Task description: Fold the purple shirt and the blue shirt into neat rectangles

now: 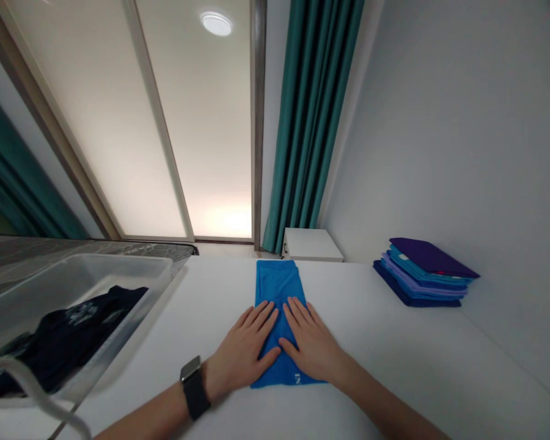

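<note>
A blue folded garment [278, 278], perhaps a T-shirt, lies flat in a long strip on the white table [211, 293]. Small white letters show near its front edge. My left hand [242, 348], with a dark watch on the wrist, rests palm down across the garment's left side, fingers stretched out. On the right side my right hand [314, 345] lies flat as well, its fingers spread over the cloth. The two thumbs are close together over the middle. Parts of the garment are hidden under both hands.
At the right stands a stack of folded clothes [424, 278] in purple and blues. A translucent plastic bin [165, 269] at the left holds dark clothing [77, 324]. A pale curved tube [32, 385] crosses the lower left. Beyond the table is a small white cabinet [311, 244].
</note>
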Tool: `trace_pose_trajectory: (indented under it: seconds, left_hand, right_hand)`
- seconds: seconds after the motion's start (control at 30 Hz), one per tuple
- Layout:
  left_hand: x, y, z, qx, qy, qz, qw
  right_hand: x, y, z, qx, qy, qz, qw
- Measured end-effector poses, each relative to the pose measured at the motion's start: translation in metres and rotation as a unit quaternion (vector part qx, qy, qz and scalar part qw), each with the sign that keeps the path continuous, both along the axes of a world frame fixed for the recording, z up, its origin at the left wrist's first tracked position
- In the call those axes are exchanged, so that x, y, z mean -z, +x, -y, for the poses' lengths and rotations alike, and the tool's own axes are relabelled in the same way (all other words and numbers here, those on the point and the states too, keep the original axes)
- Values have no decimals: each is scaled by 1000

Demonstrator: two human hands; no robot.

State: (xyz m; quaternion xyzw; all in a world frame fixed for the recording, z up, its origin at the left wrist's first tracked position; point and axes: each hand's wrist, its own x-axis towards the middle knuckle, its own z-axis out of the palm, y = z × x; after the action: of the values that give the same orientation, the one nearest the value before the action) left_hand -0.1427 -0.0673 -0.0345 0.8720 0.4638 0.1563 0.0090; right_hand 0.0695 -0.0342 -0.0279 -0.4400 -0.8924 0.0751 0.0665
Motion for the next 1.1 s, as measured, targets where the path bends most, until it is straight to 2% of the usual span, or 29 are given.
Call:
trace_pose_trajectory:
  seconds: [0.13, 0.4, 0.53, 0.63, 0.73, 0.8, 0.93, 1.1]
  left_hand:
    - [6, -1, 1, 0, -20, -12, 1000]
    - [4, -15, -2, -7, -48, 8, 999]
    - [10, -36, -16, -47, -40, 37, 997]
    - [10, -54, -28, -82, -58, 54, 994]
    - [6, -62, -34, -89, -65, 71, 991]
    - [1, -60, -33, -79, -57, 90, 991]
    - [-6, -50, -28, -40, -50, 124, 990]
    - [-8, -46, -27, -31, -68, 141, 987]
  right_hand:
    - [4, 2, 2, 16, -10, 5, 1000]
    - [13, 15, -6, 44, -20, -36, 998]
    - [17, 38, -19, 45, -96, -84, 991]
    - [19, 61, -33, 76, -124, -131, 981]
    - [21, 74, -46, 102, -84, -173, 976]
    - [22, 74, -52, 102, -40, -199, 974]
    - [27, 58, -58, 114, 19, -210, 971]
    - [29, 37, -59, 127, 31, -165, 978]
